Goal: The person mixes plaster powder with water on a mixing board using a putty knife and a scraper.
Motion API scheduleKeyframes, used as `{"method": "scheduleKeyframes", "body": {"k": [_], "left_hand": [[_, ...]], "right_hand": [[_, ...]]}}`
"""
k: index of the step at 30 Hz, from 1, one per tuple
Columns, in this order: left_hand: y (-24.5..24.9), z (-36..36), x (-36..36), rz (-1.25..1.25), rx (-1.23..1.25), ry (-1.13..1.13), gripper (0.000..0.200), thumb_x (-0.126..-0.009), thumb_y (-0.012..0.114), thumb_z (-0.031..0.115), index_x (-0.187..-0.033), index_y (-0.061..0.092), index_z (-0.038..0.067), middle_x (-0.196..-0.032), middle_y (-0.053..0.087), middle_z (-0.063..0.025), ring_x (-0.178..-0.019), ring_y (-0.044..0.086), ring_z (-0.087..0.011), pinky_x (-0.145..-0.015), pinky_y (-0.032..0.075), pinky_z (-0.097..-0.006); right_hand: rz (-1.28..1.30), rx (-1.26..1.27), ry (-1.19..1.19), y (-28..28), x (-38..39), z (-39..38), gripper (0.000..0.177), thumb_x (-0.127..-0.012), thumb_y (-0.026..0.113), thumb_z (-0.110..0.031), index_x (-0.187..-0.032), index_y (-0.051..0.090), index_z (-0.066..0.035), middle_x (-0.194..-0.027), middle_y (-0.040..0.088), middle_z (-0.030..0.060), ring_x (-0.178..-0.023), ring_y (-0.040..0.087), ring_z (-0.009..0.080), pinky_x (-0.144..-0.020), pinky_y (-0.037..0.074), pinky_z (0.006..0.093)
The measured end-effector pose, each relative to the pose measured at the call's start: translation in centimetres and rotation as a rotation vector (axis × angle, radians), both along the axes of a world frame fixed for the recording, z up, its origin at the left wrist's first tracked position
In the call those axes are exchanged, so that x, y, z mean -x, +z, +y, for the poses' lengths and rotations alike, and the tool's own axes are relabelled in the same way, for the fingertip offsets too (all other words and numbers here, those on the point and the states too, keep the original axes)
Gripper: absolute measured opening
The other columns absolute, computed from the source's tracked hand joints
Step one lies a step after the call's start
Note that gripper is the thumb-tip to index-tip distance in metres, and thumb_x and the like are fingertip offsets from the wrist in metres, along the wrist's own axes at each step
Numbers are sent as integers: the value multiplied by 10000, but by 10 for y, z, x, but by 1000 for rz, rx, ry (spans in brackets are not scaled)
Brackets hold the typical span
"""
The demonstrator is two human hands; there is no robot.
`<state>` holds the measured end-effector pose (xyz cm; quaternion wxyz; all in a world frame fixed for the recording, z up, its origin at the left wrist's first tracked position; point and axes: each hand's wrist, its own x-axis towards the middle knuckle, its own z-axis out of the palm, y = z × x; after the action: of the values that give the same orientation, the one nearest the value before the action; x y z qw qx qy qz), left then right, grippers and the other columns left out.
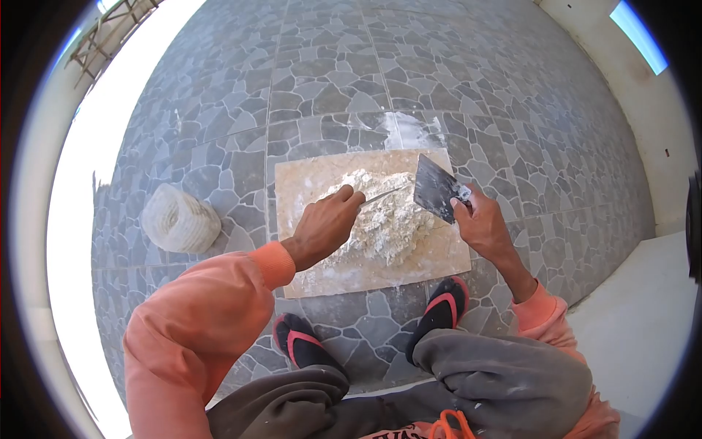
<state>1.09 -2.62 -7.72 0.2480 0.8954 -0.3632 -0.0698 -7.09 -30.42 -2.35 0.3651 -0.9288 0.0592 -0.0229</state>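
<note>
A heap of crumbly white powder or paste [395, 233] lies on a tan square board [300, 174] on the floor. My left hand [327, 225] is closed around a thin metal-edged tool [382, 196], seen nearly edge-on, its tip over the heap. My right hand [482, 225] grips the handle of a wide putty knife [434, 190]. Its dark, white-smeared blade is tilted up above the heap's right side, near the left tool's tip but apart from it.
A translucent whitish roll [180, 218] with a hollow middle stands left of the board. White smears [413, 130] mark the stone-patterned tiles [322, 95] beyond it. My feet in flip-flops [447, 307] are close to the board's near edge. A pale wall [607, 95] rises at right.
</note>
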Motion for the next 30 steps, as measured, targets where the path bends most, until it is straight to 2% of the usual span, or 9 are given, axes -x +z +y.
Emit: {"method": "scheduleKeyframes", "body": {"k": [2, 3, 6, 12, 21, 24, 27, 30], "left_hand": [[-1, 13, -1, -116, -37, -94, 148, -910, 571, 53, -1057, 550, 44, -956, 538, -128, -846, 616, -339, -642, 511, -446], [-4, 19, -1, -202, -29, -134, 159, -879, 587, 24, -1027, 558, 75, -949, 525, -99, -868, 616, -286, -616, 516, -415], [-8, 33, -3, -263, -46, -208, 185, -838, 606, 14, -1001, 557, 87, -956, 518, -79, -888, 605, -263, -631, 520, -403], [-7, 42, -2, -316, 3, -257, 195, -799, 620, 10, -963, 558, 96, -955, 514, -75, -895, 600, -259, -679, 528, -393], [-7, 52, -3, -330, 5, -293, 256, -735, 633, 12, -959, 545, 99, -956, 515, -75, -909, 594, -268, -706, 541, -387], [-4, 53, -3, -351, 20, -329, 261, -739, 628, 9, -966, 535, 98, -953, 510, -73, -908, 589, -271, -711, 544, -383], [3, 51, -1, -355, -51, -387, 245, -798, 622, 103, -1017, 513, 111, -984, 491, -68, -967, 568, -255, -789, 559, -363], [5, 50, 0, -358, -38, -418, 227, -801, 622, 116, -1000, 513, 107, -982, 491, -67, -974, 567, -250, -818, 555, -358]], "right_hand": [[-21, 44, 92, 17, 3, -4, 206, -904, 562, -105, -1071, 615, 3, -739, 629, 211, -641, 638, 283, -596, 470, 385], [-61, 110, 171, 21, 5, -6, 219, -881, 569, -67, -1088, 633, -37, -786, 656, 198, -678, 648, 321, -604, 489, 386], [-337, 307, 436, 13, 7, -8, 253, -843, 599, -39, -1089, 647, -66, -849, 663, 157, -716, 658, 313, -614, 516, 394], [-327, 473, 639, 10, 16, 11, 345, -722, 663, -21, -1064, 644, -55, -915, 638, 95, -805, 647, 287, -685, 538, 385], [-268, 501, 739, 7, 19, 30, 324, -713, 656, -29, -1033, 607, -51, -889, 631, 85, -832, 643, 260, -719, 530, 374], [-283, 534, 741, 7, 20, 35, 312, -712, 661, -36, -1018, 603, -54, -876, 624, 78, -820, 640, 254, -715, 529, 372], [-273, 539, 759, 7, 20, 37, 303, -716, 656, -32, -1013, 600, -54, -869, 621, 73, -815, 638, 249, -701, 528, 367], [-293, 502, 793, -2, 18, 39, 283, -725, 646, -28, -1003, 598, -57, -867, 624, 74, -812, 643, 246, -681, 532, 364]]}}
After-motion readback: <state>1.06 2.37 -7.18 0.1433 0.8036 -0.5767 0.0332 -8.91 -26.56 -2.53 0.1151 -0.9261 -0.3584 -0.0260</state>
